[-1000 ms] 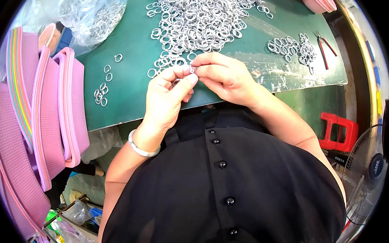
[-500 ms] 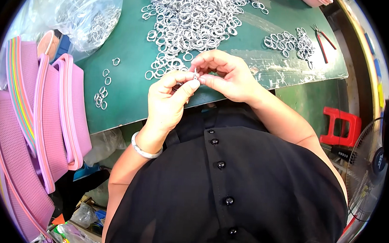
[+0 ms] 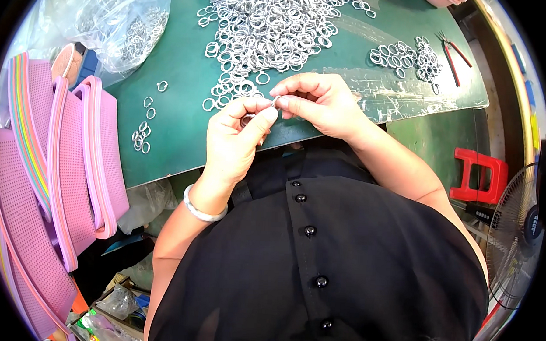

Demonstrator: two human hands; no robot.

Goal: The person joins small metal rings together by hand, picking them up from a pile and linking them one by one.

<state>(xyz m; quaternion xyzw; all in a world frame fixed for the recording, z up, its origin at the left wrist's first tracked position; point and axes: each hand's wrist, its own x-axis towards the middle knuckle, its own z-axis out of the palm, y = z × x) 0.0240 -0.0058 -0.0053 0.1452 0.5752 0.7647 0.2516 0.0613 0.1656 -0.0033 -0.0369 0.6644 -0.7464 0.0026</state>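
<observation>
Over the table's near edge, both hands meet at one small silvery metal ring. My left hand is closed, pinching the ring between thumb and forefinger; something dark and rounded shows in its curled fingers, too hidden to name. My right hand grips the other side of the ring with thumb and fingertips. Just beyond the hands spreads a large heap of similar metal rings, its near end trailing close to the left fingers.
Left of the hands lie a few loose rings, pink perforated baskets and a clear plastic bag of rings. On the right are a smaller ring pile, red-handled pliers, a red stool and a fan.
The right thumb and fingers have shifted slightly on the ring, and the ring has tilted between the hands. The left hand keeps its pinch, nearly in place.
</observation>
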